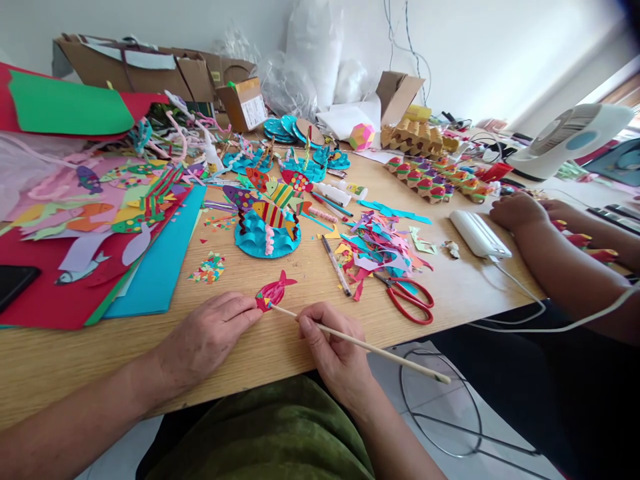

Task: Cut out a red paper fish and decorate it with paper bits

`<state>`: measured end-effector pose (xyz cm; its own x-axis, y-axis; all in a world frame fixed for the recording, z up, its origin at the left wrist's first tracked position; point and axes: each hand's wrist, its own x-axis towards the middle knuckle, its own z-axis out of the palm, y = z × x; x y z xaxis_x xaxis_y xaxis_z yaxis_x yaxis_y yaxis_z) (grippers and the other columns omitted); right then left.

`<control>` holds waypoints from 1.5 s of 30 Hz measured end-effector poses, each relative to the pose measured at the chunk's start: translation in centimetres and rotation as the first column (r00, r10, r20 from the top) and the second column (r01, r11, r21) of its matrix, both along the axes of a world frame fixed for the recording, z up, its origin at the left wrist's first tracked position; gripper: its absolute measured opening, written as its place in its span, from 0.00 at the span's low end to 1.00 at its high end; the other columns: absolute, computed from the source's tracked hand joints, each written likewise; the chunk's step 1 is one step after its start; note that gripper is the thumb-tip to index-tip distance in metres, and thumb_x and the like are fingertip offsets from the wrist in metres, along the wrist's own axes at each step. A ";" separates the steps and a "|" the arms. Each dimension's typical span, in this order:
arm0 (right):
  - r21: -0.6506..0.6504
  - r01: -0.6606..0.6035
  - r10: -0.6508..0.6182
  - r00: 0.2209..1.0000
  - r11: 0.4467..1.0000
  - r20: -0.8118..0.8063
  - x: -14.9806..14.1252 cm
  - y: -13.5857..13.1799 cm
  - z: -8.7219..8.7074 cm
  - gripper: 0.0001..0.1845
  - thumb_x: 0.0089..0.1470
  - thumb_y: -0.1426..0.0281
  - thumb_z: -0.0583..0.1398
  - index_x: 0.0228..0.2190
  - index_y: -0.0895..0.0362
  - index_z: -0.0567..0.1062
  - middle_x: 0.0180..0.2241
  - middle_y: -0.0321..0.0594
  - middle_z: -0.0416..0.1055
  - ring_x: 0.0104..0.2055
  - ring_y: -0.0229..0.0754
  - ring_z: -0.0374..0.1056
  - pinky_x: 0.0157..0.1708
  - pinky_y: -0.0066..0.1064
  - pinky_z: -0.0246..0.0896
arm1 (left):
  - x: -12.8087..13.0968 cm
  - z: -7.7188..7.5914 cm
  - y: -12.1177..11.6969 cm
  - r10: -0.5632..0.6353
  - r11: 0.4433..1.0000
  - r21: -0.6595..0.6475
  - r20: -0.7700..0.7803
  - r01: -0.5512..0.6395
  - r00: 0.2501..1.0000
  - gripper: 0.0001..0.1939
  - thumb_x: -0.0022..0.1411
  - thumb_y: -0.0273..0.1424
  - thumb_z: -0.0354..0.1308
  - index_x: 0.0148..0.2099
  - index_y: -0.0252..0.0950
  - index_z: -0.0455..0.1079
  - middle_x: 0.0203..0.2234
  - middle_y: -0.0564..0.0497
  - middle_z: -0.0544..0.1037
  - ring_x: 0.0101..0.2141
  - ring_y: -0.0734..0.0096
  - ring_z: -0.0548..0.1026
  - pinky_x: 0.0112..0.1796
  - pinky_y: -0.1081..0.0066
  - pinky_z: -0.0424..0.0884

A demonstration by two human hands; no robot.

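A small dark pink paper fish (277,291) lies on the table, with a few coloured paper bits on its head end. My left hand (210,337) is closed at the fish's left edge, its fingertips holding it against the tabletop. Between the thumb and fingers of my right hand (337,343) is a long, thin wooden stick (380,347). The stick's far tip touches the fish among the bits, and its thick end slants toward the lower right. Left of the fish is a pile of tiny coloured paper scraps (207,268).
Ahead stands a blue egg-carton piece (267,233) decorated with paper fish. To the right lie a pen (337,267), red-handled scissors (411,300), paper offcuts (383,243) and a white power bank (480,233). Coloured sheets (145,280) cover the left. Another person's arms (555,247) rest at right.
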<state>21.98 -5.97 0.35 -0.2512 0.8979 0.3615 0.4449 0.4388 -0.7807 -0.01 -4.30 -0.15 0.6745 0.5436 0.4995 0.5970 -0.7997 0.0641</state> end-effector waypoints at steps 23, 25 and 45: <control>0.050 -0.012 0.012 1.000 0.999 -0.007 -0.1 0.1 0.1 0.10 0.60 0.73 0.53 0.26 0.57 0.67 0.21 0.32 0.63 0.24 0.35 0.61 0.25 0.25 0.52 | -0.1 -0.2 0.1 0.015 1.000 -0.018 -0.003 -0.015 1.000 0.18 0.67 0.20 0.41 0.45 0.32 0.73 0.38 0.46 0.78 0.41 0.68 0.75 0.43 0.68 0.75; 0.042 -0.009 0.010 1.000 0.999 -0.011 -0.1 0.1 0.1 0.10 0.60 0.72 0.53 0.26 0.57 0.67 0.21 0.32 0.63 0.24 0.35 0.61 0.25 0.25 0.52 | -0.1 -0.2 0.1 0.019 1.000 -0.018 -0.007 -0.019 1.000 0.18 0.67 0.20 0.41 0.45 0.33 0.72 0.38 0.46 0.78 0.41 0.68 0.75 0.43 0.68 0.75; -0.044 0.046 -0.049 0.996 0.998 -0.078 0.2 0.1 -0.1 0.12 0.60 0.70 0.53 0.25 0.57 0.69 0.20 0.34 0.66 0.23 0.35 0.62 0.24 0.26 0.53 | 0.0 0.1 0.0 0.003 1.000 0.002 -0.010 -0.003 1.000 0.18 0.67 0.20 0.40 0.44 0.29 0.72 0.38 0.44 0.78 0.40 0.67 0.74 0.42 0.68 0.74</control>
<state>22.13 -5.84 0.20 -0.1799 0.9229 0.3405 0.4006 0.3849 -0.8315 -0.04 -4.30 -0.08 0.6777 0.5445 0.4943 0.5999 -0.7981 0.0566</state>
